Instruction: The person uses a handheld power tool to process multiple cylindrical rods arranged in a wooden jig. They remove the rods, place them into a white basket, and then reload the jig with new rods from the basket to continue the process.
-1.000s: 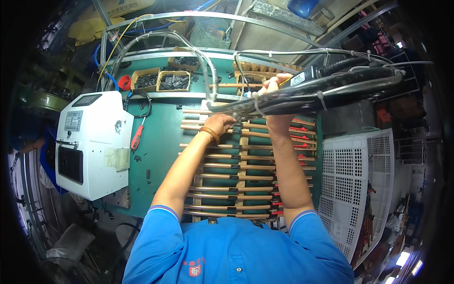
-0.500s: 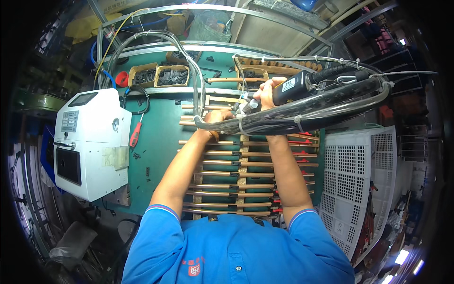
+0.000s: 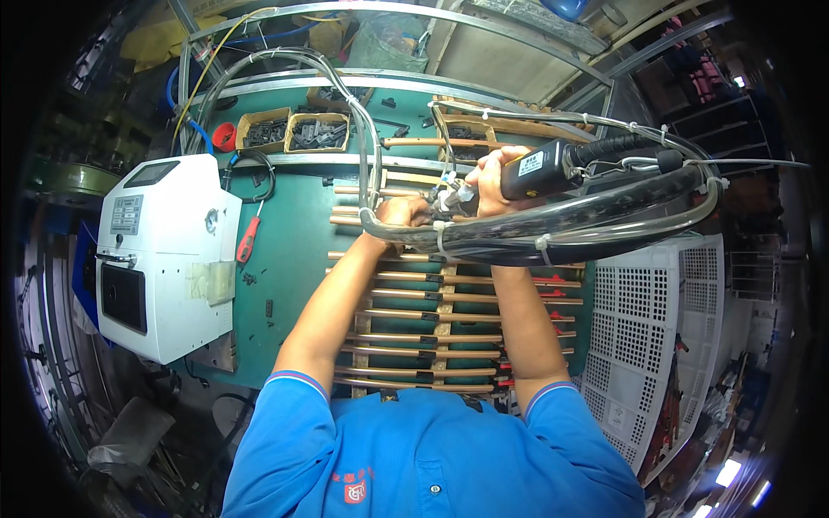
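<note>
A black handheld electric screwdriver (image 3: 540,173), with cables trailing off to the right, is gripped in my right hand (image 3: 494,183). Its metal nose (image 3: 454,198) points left and down, close to my left hand (image 3: 401,212). My left hand's fingers are curled low over the row of copper-coloured bars; a thick bundle of clear hoses (image 3: 518,242) partly covers them, and what they hold is hidden. Several more copper-coloured bars (image 3: 397,339) with small black pieces at mid-length lie crosswise on wooden strips (image 3: 442,321), between my forearms and nearer my body.
On the left stands a white machine (image 3: 160,250) with a dark panel. Beside it lies a red-handled screwdriver (image 3: 249,240) on the green bench (image 3: 289,259). Cardboard boxes of black parts (image 3: 318,133) and a red cup (image 3: 224,136) sit behind. A white perforated crate (image 3: 635,319) is at right.
The electric screwdriver and my right hand have shifted slightly to the right and toward me. My left hand stays at about the same place by the bars.
</note>
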`<state>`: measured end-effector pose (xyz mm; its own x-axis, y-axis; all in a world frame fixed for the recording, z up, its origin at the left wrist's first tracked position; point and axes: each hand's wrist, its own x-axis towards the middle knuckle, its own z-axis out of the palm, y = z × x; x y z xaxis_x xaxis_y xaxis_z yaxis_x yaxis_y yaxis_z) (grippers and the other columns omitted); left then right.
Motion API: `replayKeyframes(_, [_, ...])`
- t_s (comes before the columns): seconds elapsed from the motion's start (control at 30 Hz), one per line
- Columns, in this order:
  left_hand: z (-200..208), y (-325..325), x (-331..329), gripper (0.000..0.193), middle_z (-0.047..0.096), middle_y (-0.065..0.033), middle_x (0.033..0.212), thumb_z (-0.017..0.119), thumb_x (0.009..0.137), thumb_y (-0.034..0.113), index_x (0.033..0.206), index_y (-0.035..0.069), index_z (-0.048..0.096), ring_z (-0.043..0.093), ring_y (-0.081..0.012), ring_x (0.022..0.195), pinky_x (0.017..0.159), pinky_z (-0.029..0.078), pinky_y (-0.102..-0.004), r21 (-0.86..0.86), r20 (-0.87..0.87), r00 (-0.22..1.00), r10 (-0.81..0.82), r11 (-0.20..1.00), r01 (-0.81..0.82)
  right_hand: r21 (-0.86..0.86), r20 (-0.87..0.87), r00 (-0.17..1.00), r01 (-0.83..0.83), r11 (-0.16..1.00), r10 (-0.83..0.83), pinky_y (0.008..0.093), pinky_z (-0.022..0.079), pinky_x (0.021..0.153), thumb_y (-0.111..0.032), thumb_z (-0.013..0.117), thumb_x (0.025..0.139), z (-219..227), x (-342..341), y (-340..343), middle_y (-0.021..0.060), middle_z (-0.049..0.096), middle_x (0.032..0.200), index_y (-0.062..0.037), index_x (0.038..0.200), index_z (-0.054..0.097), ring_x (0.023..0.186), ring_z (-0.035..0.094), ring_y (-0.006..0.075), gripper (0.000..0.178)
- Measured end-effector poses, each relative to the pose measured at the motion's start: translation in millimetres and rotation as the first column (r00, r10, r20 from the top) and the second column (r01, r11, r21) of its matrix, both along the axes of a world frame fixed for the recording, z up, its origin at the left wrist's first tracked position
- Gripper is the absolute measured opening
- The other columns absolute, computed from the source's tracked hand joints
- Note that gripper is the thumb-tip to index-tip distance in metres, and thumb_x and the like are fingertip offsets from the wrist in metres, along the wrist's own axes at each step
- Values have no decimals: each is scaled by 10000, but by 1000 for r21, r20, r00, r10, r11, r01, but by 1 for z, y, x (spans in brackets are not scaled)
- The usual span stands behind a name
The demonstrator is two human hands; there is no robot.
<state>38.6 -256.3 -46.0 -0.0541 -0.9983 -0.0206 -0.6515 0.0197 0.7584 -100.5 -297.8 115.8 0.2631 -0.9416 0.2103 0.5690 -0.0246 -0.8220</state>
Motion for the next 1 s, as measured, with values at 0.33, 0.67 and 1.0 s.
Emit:
replayKeyframes(0.33, [-19,0,2,142,654,-92,898,655,810,152,937,90,641,637,-318,854,702,504,-408,-33,-283,958,34,998,-46,198,430,883,-294,935,186,290,530,609,12,586,885,-11,-3,-9,106,575,865,-63,1074,493,652,599,144,224])
replayKeyframes(0.67, [-28,2,11,162,640,-169,795,677,730,79,885,32,675,640,-326,744,651,501,-411,-231,-462,886,-37,970,-80,172,255,951,-223,960,175,297,532,631,32,585,872,-30,2,-14,115,571,855,-59,1060,492,684,607,169,228])
replayKeyframes(1.0, [27,17,7,179,657,-132,793,739,734,103,902,53,705,646,-309,724,656,523,-383,-55,-208,970,122,989,-136,191,180,979,-133,972,99,295,499,704,39,617,835,-59,1,-8,67,577,879,-50,1055,498,765,579,142,265])
